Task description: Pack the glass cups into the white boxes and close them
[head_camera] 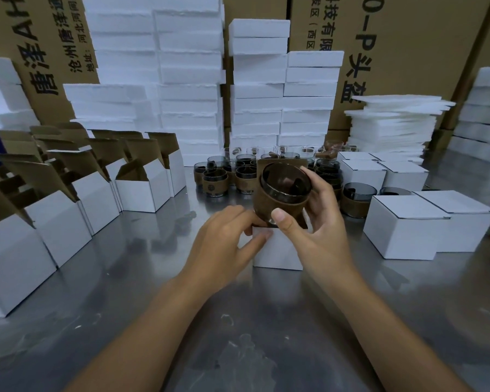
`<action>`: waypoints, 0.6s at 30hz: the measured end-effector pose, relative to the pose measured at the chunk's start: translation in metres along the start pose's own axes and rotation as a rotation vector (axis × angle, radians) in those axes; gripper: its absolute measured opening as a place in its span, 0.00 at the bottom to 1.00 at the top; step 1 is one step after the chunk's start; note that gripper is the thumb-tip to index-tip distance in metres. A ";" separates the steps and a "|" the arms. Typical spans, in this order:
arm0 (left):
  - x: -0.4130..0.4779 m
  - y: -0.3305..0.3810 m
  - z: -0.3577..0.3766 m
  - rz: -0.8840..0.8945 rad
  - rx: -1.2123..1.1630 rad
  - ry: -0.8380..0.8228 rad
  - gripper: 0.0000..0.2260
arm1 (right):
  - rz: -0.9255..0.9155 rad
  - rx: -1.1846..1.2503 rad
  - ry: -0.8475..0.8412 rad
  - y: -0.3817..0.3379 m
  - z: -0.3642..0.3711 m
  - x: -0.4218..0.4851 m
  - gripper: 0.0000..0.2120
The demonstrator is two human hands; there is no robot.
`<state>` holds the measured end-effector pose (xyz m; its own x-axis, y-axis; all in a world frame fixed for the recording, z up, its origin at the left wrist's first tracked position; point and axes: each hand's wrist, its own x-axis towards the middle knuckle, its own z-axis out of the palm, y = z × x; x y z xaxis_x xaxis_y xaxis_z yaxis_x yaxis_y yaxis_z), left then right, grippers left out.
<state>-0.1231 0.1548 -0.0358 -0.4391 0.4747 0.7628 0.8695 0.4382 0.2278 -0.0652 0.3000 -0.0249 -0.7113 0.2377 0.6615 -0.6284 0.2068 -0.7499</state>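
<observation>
On the desk point(153, 306), the white box point(277, 251) sits directly beneath both hands, its near rim gripped by the left hand point(229, 236), while the right hand point(318, 222) clasps the glass cup point(283, 190) just above it, tilted, base lowermost.

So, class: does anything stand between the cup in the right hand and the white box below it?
Nothing visible does. The right hand holds the glass cup tilted just above the white box; the left hand holds the box's top left edge, beside the cup. The opening itself is hidden behind the cup.
</observation>
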 end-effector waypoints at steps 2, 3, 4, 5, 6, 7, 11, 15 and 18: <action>0.000 0.001 0.000 -0.001 0.004 0.004 0.07 | -0.002 0.016 0.031 0.002 -0.001 0.000 0.31; 0.000 0.002 0.000 -0.004 0.005 0.000 0.08 | -0.010 0.006 0.042 0.003 -0.001 0.000 0.31; 0.000 0.002 0.001 -0.010 0.003 -0.005 0.08 | -0.020 -0.016 0.046 0.004 -0.002 0.000 0.31; 0.000 0.002 0.001 -0.018 -0.001 -0.012 0.08 | -0.029 -0.041 0.045 0.005 -0.002 0.000 0.32; 0.000 0.002 0.001 -0.025 -0.006 -0.018 0.09 | -0.040 -0.066 0.041 0.005 -0.002 -0.001 0.33; 0.000 0.002 0.002 -0.031 -0.010 -0.023 0.09 | -0.057 -0.090 0.036 0.006 -0.002 -0.001 0.34; 0.000 0.000 0.002 -0.032 -0.035 -0.044 0.07 | -0.163 -0.293 0.004 0.005 -0.001 -0.001 0.32; 0.002 -0.001 0.003 -0.042 -0.110 -0.048 0.05 | -0.218 -0.482 0.022 0.009 -0.002 0.000 0.18; 0.002 -0.003 0.004 -0.057 -0.157 -0.061 0.04 | -0.277 -0.556 0.074 0.011 -0.002 0.002 0.15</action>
<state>-0.1275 0.1572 -0.0372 -0.4975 0.4997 0.7091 0.8653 0.3432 0.3652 -0.0730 0.3046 -0.0324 -0.5087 0.1656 0.8449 -0.5145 0.7284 -0.4525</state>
